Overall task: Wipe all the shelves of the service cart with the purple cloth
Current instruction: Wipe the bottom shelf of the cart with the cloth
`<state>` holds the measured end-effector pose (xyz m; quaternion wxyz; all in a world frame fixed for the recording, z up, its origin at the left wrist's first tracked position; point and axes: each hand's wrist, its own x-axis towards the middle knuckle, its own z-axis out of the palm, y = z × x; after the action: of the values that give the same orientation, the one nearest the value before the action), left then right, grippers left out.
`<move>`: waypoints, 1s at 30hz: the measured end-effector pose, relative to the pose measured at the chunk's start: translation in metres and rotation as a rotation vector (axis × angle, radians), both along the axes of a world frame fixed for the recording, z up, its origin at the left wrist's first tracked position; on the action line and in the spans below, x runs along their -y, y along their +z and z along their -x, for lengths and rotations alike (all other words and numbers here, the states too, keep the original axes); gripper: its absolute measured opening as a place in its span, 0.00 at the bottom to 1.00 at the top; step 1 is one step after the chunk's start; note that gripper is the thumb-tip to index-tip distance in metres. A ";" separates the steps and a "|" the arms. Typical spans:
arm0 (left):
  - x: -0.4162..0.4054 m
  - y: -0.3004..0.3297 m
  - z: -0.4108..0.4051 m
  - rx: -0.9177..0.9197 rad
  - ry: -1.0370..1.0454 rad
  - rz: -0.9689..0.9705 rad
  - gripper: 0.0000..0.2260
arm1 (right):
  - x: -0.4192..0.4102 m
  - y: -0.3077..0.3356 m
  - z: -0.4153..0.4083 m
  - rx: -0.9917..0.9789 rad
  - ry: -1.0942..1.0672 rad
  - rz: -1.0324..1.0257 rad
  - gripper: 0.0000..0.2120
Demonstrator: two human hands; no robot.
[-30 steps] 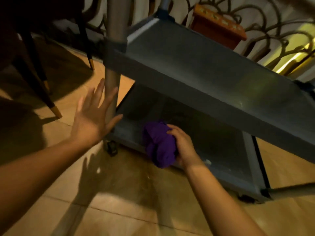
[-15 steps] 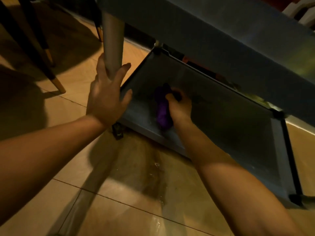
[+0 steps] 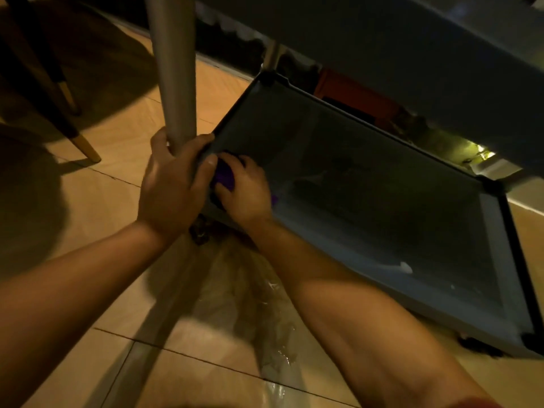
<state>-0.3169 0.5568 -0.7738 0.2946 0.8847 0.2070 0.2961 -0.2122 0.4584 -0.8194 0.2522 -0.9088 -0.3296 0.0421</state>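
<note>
The grey service cart's bottom shelf [image 3: 368, 187] lies low over the tiled floor, under a higher shelf [image 3: 412, 54] that fills the top right. My right hand [image 3: 247, 192] presses the bunched purple cloth [image 3: 224, 173] into the shelf's near-left corner; most of the cloth is hidden beneath the fingers. My left hand [image 3: 173, 184] wraps around the base of the cart's grey corner post [image 3: 173, 72], right beside the right hand.
A caster [image 3: 200, 231] sits under the gripped corner and another [image 3: 482, 347] at the near right. Dark chair legs with pale tips [image 3: 79, 139] stand on the tiles at left. An orange box [image 3: 353, 95] shows behind the cart. Wet streaks mark the floor [image 3: 259, 304].
My left hand went from hovering open to gripping the corner post. My right hand slid the cloth along the bottom shelf into the near-left corner, and my head dropped lower.
</note>
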 end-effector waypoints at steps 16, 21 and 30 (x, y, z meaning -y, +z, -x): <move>0.041 0.001 -0.012 -0.401 0.232 -0.181 0.31 | 0.127 0.003 -0.009 0.082 -0.162 0.194 0.26; 0.070 0.008 -0.010 -0.543 0.269 -0.095 0.35 | 0.248 0.004 -0.020 0.090 -0.448 0.320 0.27; 0.112 -0.034 0.039 -0.659 -0.265 -0.399 0.33 | 0.212 0.014 -0.038 -0.035 -0.514 0.042 0.29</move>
<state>-0.3564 0.4452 -0.8073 0.0707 0.9910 0.1131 -0.0096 -0.1737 0.2464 -0.8052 0.2413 -0.9669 -0.0825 -0.0007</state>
